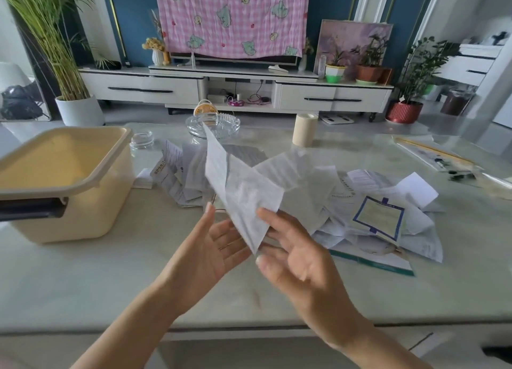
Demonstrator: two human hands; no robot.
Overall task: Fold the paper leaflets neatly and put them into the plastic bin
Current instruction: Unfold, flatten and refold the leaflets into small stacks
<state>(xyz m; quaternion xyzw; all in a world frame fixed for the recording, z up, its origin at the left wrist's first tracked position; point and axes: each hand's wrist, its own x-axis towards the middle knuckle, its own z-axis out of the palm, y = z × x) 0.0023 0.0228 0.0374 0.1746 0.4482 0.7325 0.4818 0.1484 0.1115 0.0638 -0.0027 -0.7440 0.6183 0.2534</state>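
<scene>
- head view: the left hand (213, 247) is raised over the table (138, 285), palm turned up and toward the other hand. its fingers are straight and together, so it is open and grips nothing.
- the right hand (299, 258) faces it, fingers straight and spread, slightly blurred. no curl is visible, so it reads as open, with the forefinger laid flat on the near face of the sheet.
- the paper leaflet (241, 191) stands between the two hands, lower corner down at the fingertips, upper corner pointing up and away.
- judgement: the flat hands press the sheet from both sides to bring its halves together for a fold. whether a crease is set cannot be told.
- the pile of loose leaflets (346, 202) lies on the table just beyond both hands, mostly on the right-hand side.
- the plastic bin (110, 172) stands well to the left of the left hand, top open. no leaflet shows in the visible part of its interior.
- judgement: the bin sits on that side so that the left hand can drop a folded sheet in.
- a glass ashtray (213, 125) stands beyond the pile.
</scene>
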